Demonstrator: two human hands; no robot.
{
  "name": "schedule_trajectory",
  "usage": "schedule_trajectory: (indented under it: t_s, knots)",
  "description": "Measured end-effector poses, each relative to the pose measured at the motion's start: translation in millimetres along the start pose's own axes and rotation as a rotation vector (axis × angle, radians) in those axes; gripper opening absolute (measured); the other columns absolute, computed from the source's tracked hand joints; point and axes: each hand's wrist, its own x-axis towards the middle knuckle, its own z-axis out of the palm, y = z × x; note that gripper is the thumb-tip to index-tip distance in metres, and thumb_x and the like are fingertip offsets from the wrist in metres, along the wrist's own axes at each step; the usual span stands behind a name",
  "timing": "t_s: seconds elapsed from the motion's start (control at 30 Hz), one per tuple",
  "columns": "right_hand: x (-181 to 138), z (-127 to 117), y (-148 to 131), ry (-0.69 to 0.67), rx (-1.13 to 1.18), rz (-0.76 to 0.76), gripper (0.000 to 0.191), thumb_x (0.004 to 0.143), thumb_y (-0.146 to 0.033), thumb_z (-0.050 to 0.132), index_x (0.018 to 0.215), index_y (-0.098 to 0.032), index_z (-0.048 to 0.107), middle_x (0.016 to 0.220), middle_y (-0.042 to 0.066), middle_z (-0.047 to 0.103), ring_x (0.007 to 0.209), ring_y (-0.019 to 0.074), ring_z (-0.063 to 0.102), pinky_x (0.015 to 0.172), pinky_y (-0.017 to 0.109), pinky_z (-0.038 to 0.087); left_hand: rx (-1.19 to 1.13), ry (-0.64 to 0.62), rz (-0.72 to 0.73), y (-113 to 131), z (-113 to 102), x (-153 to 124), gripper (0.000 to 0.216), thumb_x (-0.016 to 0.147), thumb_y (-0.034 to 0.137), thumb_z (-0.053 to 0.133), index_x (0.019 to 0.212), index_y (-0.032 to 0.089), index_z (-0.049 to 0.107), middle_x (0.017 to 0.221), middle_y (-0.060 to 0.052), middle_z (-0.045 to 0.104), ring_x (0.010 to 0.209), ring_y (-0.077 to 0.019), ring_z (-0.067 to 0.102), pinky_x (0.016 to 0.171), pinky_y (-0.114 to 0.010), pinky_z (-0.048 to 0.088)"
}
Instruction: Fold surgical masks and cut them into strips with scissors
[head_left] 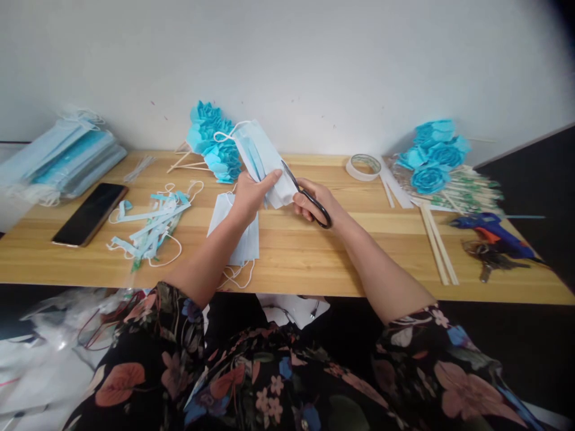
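My left hand is closed on a light blue face mask, holding it up above the wooden table. My right hand grips black-handled scissors, whose blades reach up into the mask's lower right edge. Under my hands lies a small stack of masks with white ear loops hanging over the table's front edge.
A pile of cut mask strips and a black phone lie at the left, with bagged masks behind. Blue flowers stand at the back, more flowers at the right, beside a tape roll, wooden sticks, a blue glue gun and keys.
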Motion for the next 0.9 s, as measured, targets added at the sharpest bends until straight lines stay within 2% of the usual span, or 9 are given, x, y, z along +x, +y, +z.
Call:
schedule_trajectory:
  t_s: [0.3,0.67,0.9]
  knots:
    - [0.5,1.2,2.8,0.010,-0.001,-0.021,0.074,0.082,-0.072,0.068,0.127,-0.014,0.059,0.062,-0.005,0.060,0.039,0.0050,0.042,0.038,0.018,0.030,-0.008,-0.016,-0.006,2.0,0.7,-0.4,0.057,0.063,0.061,0.088,0.093,0.015,0.070,0.097,-0.011,0.076,0.103,-0.0328,0.071,0.090,-0.045,0.061]
    - [-0.1,3.4,2.3,0.026,0.024,-0.029,0.077,0.080,-0.072,0.070,0.129,-0.013,0.060,0.058,-0.006,0.058,0.036,0.0042,0.038,0.035,0.019,0.027,-0.018,-0.029,-0.019,5.7,-0.1,-0.6,0.054,0.065,0.056,0.089,0.093,0.014,0.069,0.097,-0.014,0.075,0.105,-0.0353,0.071,0.092,-0.048,0.060]
    - [1.3,3.9,4.2,0.036,0.029,-0.033,0.075,0.081,-0.070,0.071,0.129,-0.013,0.060,0.056,-0.006,0.058,0.035,0.0046,0.038,0.034,0.018,0.027,-0.039,-0.038,-0.029,9.8,0.6,-2.4,0.051,0.063,0.057,0.088,0.088,0.016,0.070,0.093,-0.012,0.077,0.102,-0.0332,0.072,0.091,-0.047,0.061]
